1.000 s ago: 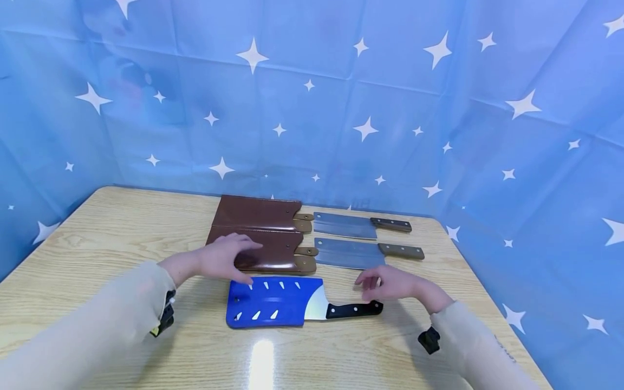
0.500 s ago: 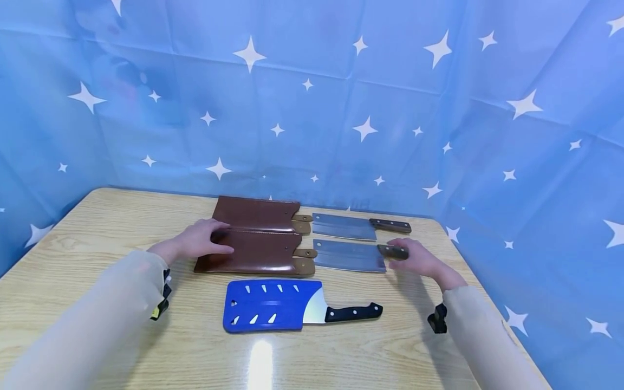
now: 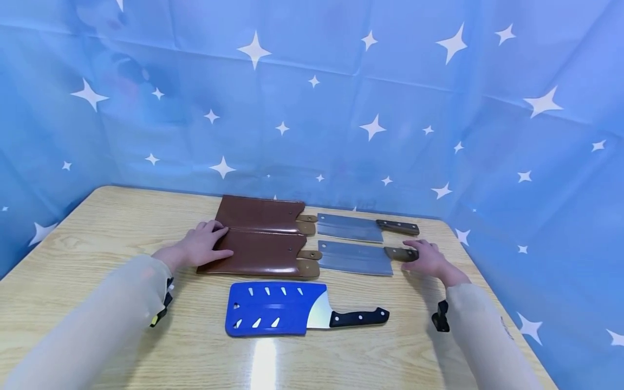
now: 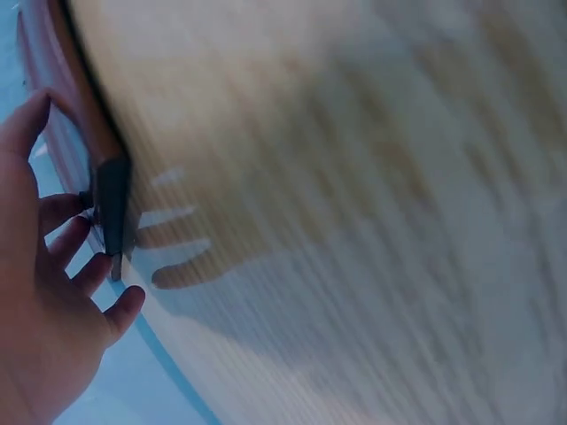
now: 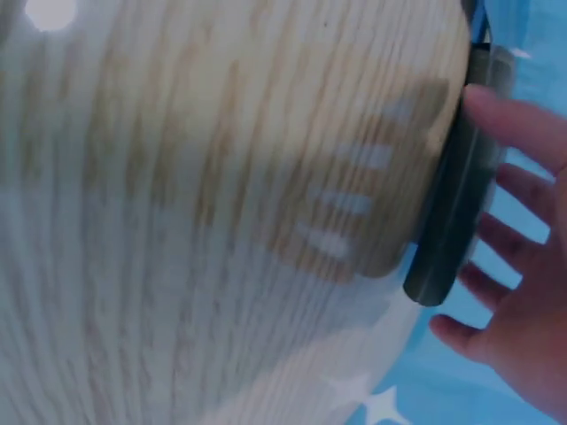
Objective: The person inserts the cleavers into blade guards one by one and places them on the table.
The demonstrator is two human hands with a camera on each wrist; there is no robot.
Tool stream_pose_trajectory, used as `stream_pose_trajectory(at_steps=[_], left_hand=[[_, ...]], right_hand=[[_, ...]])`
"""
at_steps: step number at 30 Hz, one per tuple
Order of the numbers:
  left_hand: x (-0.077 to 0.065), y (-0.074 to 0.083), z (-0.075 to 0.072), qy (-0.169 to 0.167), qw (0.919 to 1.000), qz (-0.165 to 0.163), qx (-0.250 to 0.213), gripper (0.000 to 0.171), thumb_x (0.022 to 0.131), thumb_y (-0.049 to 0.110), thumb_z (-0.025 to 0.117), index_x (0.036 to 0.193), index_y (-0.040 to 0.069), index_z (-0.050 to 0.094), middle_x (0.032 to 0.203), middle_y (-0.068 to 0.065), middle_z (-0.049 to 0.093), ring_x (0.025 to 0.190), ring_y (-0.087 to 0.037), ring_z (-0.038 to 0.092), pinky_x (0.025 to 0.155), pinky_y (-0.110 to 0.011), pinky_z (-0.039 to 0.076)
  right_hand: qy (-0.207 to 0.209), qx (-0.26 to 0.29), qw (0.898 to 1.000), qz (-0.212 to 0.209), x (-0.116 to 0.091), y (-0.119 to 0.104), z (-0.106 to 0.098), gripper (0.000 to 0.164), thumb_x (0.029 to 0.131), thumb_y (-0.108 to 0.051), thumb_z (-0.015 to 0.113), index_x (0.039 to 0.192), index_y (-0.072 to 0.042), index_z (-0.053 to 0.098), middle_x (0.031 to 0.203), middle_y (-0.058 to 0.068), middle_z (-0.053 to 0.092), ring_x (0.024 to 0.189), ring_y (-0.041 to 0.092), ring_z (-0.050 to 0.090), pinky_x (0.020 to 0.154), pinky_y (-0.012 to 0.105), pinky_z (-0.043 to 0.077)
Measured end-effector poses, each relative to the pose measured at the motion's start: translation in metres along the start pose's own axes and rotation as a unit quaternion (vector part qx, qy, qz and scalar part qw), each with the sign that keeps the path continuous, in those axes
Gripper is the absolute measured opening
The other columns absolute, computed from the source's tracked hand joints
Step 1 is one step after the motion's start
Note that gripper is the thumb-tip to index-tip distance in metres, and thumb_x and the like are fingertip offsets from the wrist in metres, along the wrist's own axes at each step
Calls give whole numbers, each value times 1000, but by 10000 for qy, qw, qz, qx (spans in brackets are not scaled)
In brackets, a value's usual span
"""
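In the head view, my left hand [image 3: 197, 247] rests at the left end of the nearer brown leather knife sheath [image 3: 263, 252], thumb and fingers spread over it. The left wrist view shows those fingers against the sheath's end [image 4: 111, 190]. To the right lies a cleaver [image 3: 356, 257] with a wooden handle [image 5: 456, 195]. My right hand [image 3: 429, 260] is at that handle, thumb and loosely extended fingers to either side of it. In the right wrist view the thumb touches the handle, and the fingers are not closed round it.
Behind lie a second brown sheath [image 3: 260, 213] and a second cleaver [image 3: 350, 227] with a dark handle. Nearer me is a cleaver with a blue blade cover [image 3: 273, 311] and black handle [image 3: 358, 317]. All lie on a wood-grain table [image 3: 122, 227] before a starry blue curtain [image 3: 312, 108].
Both hands have moved away from the blue-covered cleaver. My left hand went to the left end of the nearer sheath, my right hand to the nearer wooden-handled cleaver. The view has shifted slightly.
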State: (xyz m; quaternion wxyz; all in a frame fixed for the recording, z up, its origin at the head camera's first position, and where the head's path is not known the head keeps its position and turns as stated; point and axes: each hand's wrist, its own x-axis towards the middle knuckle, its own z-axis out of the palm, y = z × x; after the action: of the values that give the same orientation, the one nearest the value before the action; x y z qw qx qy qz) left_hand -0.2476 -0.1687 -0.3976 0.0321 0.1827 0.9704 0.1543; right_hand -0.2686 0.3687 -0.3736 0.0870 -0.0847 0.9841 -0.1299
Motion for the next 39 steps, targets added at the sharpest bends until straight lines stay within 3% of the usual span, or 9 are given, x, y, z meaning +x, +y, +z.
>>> stream_pose_trajectory(at_steps=[5,9,13,17,21,27,35,37,39], left_hand=[[-4,2,2,-13,9997,123,222,72,88,45,56,136,-7,41,134,-24,41,124,-42,36,97,-58,34],[-6,2,-1,-244,9994,219,63,79,84,50,59,137,-6,40,139,-26,38,128,-43,34,102,-58,31],[-6,5,-7,-818,9960,261,-237,95,73,54,68,143,0,32,147,-25,28,134,-45,26,105,-59,28],[-5,6,-13,-1455,9890,234,-130,108,64,48,75,147,3,23,153,-23,15,138,-47,15,105,-63,24],[-2,9,-17,-1719,9849,177,29,116,57,42,80,148,4,19,152,-22,14,138,-46,15,106,-61,24],[-4,14,-16,-1621,9862,176,-292,128,55,54,82,148,1,14,149,-25,15,135,-44,18,104,-58,30],[-4,12,-12,-1431,9891,270,-235,126,56,58,79,148,1,15,150,-23,17,135,-43,20,103,-57,33],[-4,11,-12,-1364,9896,303,-344,124,57,55,79,148,0,16,148,-24,18,132,-42,22,101,-56,35],[-4,10,-12,-1277,9904,335,-409,122,57,53,79,147,-1,17,147,-24,20,131,-41,24,101,-55,36]], right_hand=[[172,36,9995,-278,5,10,6,44,80,-9,66,120,7,55,121,32,52,109,48,48,89,59,38],[160,387,9985,-361,8,16,8,34,81,-6,66,112,7,58,114,30,57,103,42,54,86,53,43],[37,700,9970,-329,6,25,6,35,82,-13,68,112,2,59,112,24,58,95,31,55,81,43,44],[-9,998,9946,-288,3,32,3,41,79,-24,72,113,-2,62,111,18,61,91,19,53,78,33,42],[-33,1306,9914,-27,-3,34,0,50,77,-32,74,117,-3,62,117,19,59,92,17,53,77,30,43],[-79,1760,9840,270,-12,37,-5,59,78,-38,72,125,-5,58,131,23,51,96,11,54,76,28,46],[-218,2358,9712,256,-27,49,-12,60,82,-32,70,129,0,53,138,25,43,83,2,60,75,29,50],[-195,2472,9684,280,-30,52,-13,59,82,-31,69,129,2,53,128,17,53,80,5,60,73,30,49],[-104,2558,9662,296,-32,54,-14,58,83,-29,69,128,3,53,114,2,62,79,8,61,73,30,50]])
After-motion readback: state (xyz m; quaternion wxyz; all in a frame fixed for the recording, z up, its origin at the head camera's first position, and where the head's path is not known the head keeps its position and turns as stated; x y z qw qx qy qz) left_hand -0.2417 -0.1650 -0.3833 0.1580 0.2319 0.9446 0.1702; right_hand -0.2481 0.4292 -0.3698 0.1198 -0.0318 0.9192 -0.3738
